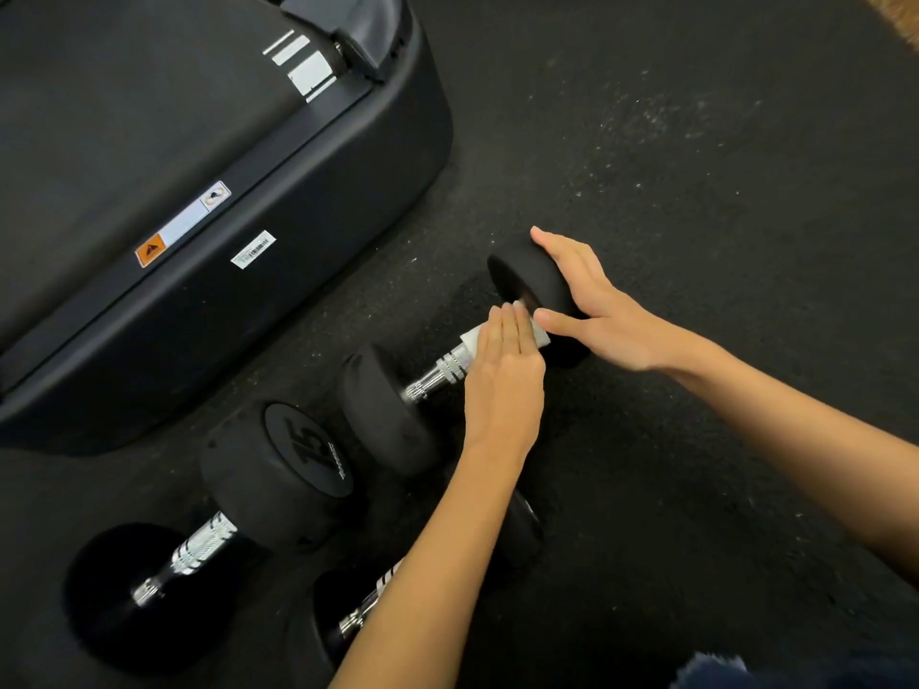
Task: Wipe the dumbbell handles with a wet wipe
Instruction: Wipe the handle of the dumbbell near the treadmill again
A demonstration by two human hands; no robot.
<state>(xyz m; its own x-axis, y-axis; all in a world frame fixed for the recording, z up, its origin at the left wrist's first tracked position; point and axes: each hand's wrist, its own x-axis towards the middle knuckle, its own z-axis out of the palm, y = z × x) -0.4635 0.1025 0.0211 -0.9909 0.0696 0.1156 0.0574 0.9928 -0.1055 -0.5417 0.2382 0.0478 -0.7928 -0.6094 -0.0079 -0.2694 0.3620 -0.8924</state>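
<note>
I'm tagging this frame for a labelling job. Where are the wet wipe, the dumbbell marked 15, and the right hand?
wet wipe [471,335], head view, on its white edge left of the fingers.
dumbbell marked 15 [308,450], head view, on its numbered end face.
right hand [594,310], head view, on its back.

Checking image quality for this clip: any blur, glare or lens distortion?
Head view: wide-angle bending shows along the black treadmill base; bright glare on the knurled chrome dumbbell handle; the printed 15 on the black rubber dumbbell head looks soft; dim, even lighting.
</note>
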